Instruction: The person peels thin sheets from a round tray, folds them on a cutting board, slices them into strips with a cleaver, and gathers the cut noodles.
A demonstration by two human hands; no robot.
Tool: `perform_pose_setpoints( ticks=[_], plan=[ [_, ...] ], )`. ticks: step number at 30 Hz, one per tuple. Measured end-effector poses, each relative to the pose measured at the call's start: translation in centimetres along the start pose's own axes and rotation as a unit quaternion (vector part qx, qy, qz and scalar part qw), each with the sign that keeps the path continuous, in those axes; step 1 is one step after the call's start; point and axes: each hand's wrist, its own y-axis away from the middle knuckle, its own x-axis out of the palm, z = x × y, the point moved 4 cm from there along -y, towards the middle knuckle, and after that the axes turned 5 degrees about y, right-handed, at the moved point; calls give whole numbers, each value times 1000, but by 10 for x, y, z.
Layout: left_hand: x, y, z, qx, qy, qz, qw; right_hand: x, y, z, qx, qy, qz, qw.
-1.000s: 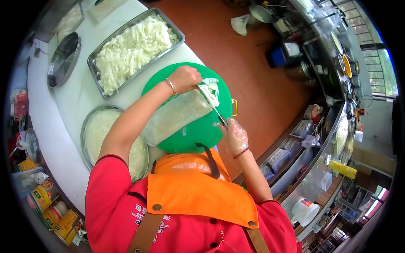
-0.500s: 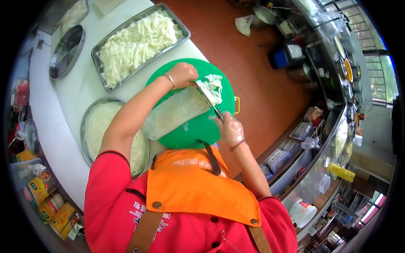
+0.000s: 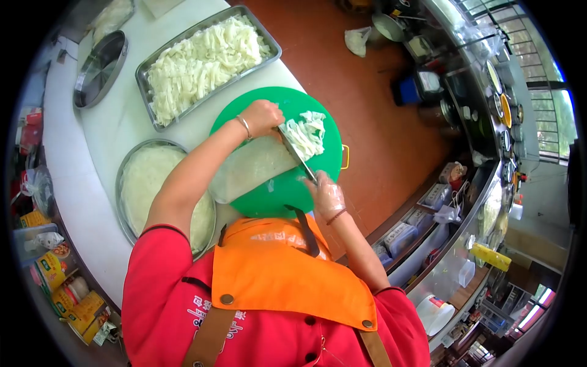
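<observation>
A long knife (image 3: pixel 298 153) lies slantwise across the green round cutting board (image 3: pixel 275 196). My left hand (image 3: pixel 261 117) is closed at the knife's far end; what its fingers wrap there is partly hidden. My right hand (image 3: pixel 327 196), in a clear plastic glove, grips the near end at the handle. Left of the blade, a folded pale translucent sheet (image 3: pixel 251 171), like rice noodle, lies flat on the board. Cut white strips (image 3: pixel 306 133) are heaped right of the blade, against it.
A metal tray (image 3: pixel 139 82) full of cut strips stands beyond the board. Left of it are an empty round pan (image 3: pixel 101 70) and a round pan (image 3: pixel 120 202) holding pale sheets. The white counter (image 3: pixel 92 147) ends at the board, above red floor (image 3: pixel 379 140). Shelves line the right.
The blade has shifted slightly left over the sheet, and the heap of strips beside it looks bigger. Both hands have moved a little with the knife and still hold it.
</observation>
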Motion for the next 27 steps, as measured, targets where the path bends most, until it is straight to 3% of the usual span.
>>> perform_pose_setpoints(
  ticks=[4, 7, 12, 16, 20, 24, 27],
  plan=[
    [-35, 10, -15, 9, 25, -53, 998, -17, 15, 6, -2, 7, 3, 1000],
    [-7, 21, -14, 1, 21, -8, 1000, 26, 15, -4, 12, -13, 24, 1000],
    [-22, 24, -2, -19, 29, -25, 999, -15, 13, 19, 3, -6, 19, 1000],
    [-5, 34, -7, -12, 29, 2, 1000, 30, 5, 3, -6, -31, 49, 998],
    [-34, 39, -7, -24, 34, -48, 998, -14, 9, 30, 6, -36, 53, 998],
    [-9, 45, -5, -29, 7, 4, 1000, 21, 5, 25, -17, -23, 54, 998],
    [-19, 50, -4, -36, 7, -10, 999, -5, 17, 39, -1, -39, 57, 998]
  ],
)
